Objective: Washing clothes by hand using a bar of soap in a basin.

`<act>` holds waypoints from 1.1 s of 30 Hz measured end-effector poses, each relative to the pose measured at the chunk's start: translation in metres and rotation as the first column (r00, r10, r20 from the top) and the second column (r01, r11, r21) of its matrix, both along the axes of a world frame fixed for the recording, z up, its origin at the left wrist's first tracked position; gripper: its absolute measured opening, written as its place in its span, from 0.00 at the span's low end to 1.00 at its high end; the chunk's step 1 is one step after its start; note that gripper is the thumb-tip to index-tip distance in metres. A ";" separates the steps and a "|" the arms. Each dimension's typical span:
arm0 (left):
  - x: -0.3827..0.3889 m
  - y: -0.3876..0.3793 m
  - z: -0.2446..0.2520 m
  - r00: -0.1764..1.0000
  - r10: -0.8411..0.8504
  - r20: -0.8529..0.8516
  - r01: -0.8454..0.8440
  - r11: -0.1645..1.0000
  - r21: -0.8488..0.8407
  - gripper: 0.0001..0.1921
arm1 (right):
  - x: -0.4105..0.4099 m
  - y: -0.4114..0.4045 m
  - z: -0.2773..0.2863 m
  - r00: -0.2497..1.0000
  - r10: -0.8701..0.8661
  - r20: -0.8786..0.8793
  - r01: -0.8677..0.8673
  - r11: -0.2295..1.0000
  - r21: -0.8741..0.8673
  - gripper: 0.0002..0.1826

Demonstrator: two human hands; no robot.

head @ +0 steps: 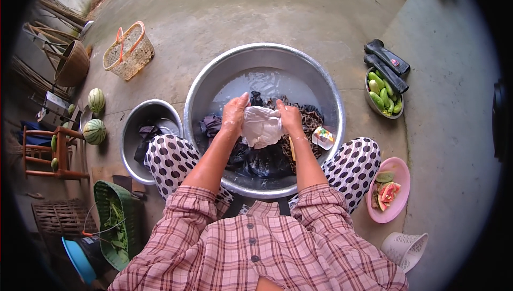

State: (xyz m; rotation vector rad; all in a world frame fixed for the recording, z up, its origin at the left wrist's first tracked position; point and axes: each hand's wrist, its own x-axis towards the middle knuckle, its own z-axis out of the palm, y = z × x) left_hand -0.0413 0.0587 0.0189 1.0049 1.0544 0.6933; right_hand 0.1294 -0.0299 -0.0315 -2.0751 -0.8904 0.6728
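A wet white cloth (262, 127) is stretched between my two hands above a large round metal basin (262, 54). My left hand (234, 114) grips its left edge, and my right hand (289, 117) grips the right edge. Suds cling to my skin. Below lie dark wet clothes (266, 163) and a leopard-print cloth (312, 121), partly hidden by my hands and arms. Cloudy water (256, 80) shows at the basin's far side. A small printed packet (323, 138) rests by the right wall. The yellow strip beside my right forearm is partly covered.
Left of the basin, a smaller metal basin (130, 127) holds dark cloth. A woven basket (134, 60), watermelons (95, 131), a wooden chair (60, 153) and a green basket (108, 187) stand further left. Rubber boots (386, 64), a bowl of green vegetables (382, 92) and a pink basin (402, 187) are right.
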 end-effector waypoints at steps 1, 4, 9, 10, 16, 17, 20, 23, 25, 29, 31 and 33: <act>-0.003 0.001 0.008 1.000 0.009 0.004 -0.009 1.000 0.006 0.15 | 0.004 0.001 -0.001 1.000 -0.001 0.001 0.001 1.000 0.001 0.25; -0.001 0.011 -0.021 0.995 0.067 -0.068 -0.065 0.997 0.029 0.10 | -0.002 0.001 0.018 0.467 0.141 -0.873 0.321 0.893 0.316 0.22; 0.012 0.009 -0.024 0.998 0.025 0.055 -0.011 0.969 -0.245 0.12 | -0.057 0.011 0.031 0.780 0.173 -0.601 0.182 0.856 0.483 0.15; 0.004 0.024 -0.056 0.987 0.101 0.124 -0.046 0.922 -0.385 0.14 | -0.080 0.015 0.037 0.809 0.317 -0.494 0.009 0.835 0.550 0.15; 0.001 -0.008 -0.070 0.889 0.085 0.450 0.127 0.899 -0.420 0.15 | -0.110 0.003 0.074 0.920 0.026 0.391 -0.230 0.844 0.484 0.12; 0.014 -0.027 -0.055 0.909 0.030 0.416 0.150 0.907 -0.393 0.13 | -0.084 0.006 0.052 0.911 0.006 0.412 -0.196 0.886 0.420 0.17; 0.025 -0.055 -0.021 0.925 -0.049 0.377 0.201 0.905 -0.376 0.12 | -0.059 0.008 0.042 0.961 -0.128 0.247 0.075 0.974 0.214 0.20; 0.003 -0.020 -0.052 0.544 -0.238 -0.805 0.751 0.566 0.340 0.11 | -0.095 0.005 0.069 0.961 -0.043 0.275 -0.074 0.913 0.402 0.18; 0.008 -0.024 -0.051 0.664 -0.348 -0.662 0.654 0.699 0.289 0.11 | -0.132 0.000 0.074 0.972 -0.009 0.235 -0.150 0.744 0.651 0.16; 0.015 -0.037 -0.036 0.957 -0.275 0.090 0.288 0.932 -0.218 0.12 | -0.091 0.009 0.046 0.966 -0.147 0.211 0.051 0.913 0.404 0.18; 0.017 -0.044 -0.044 0.946 -0.179 0.272 0.288 0.848 -0.445 0.21 | -0.049 0.010 0.034 0.928 -0.302 0.216 0.232 0.926 0.298 0.21; 0.020 -0.052 0.019 0.881 -0.472 0.011 0.421 0.774 -0.473 0.25 | -0.021 0.000 0.021 0.943 -0.287 0.171 0.252 0.946 0.204 0.23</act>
